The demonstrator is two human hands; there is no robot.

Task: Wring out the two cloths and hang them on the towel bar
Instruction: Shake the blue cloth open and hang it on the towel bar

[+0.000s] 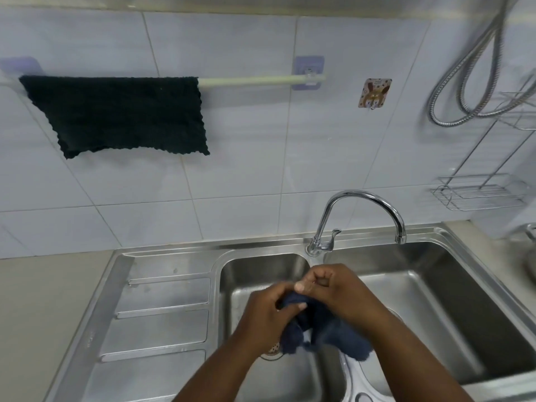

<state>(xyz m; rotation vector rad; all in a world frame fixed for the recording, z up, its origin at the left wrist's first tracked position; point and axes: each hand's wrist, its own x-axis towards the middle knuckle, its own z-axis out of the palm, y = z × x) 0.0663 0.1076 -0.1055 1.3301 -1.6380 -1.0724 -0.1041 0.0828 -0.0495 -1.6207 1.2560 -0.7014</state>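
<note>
Wringing the second cloth
My left hand (268,311) and right hand (333,294) gripped the soft, soggy navy-blue terry cloth (322,332) by its bunched top.

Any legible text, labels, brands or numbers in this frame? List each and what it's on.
None legible.
Cartoon hook sticker on the wall tile: a small line of print along its top edge, too small and blurred to read.
Dark green cloth on the towel bar: no tag or print visible.
Navy cloth held in both hands: no label showing.
Faucet and sink: no readable brand mark.
</note>
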